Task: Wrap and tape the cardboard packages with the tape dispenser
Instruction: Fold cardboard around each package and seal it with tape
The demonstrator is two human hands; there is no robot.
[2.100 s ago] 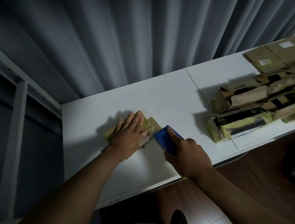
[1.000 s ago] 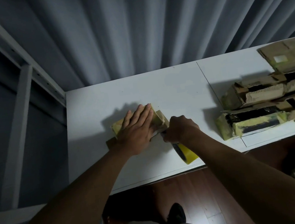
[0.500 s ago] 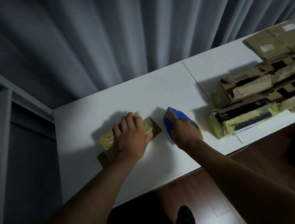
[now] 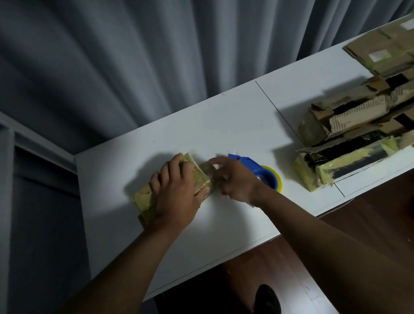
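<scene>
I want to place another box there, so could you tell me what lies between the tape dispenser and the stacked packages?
Only bare white table lies between the tape dispenser and the stacked packages, per the head view.

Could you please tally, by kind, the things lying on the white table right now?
Small taped package under the left hand: 1
Tape dispenser: 1
Stacked cardboard package piles at the right: cannot count exactly, several
Total: 2 plus the pile

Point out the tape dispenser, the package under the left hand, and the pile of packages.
tape dispenser [image 4: 250, 162], head view, on its blue body.
package [image 4: 144, 199], head view, on its taped left end.
pile of packages [image 4: 347, 163], head view, on the front package's taped side.
</scene>
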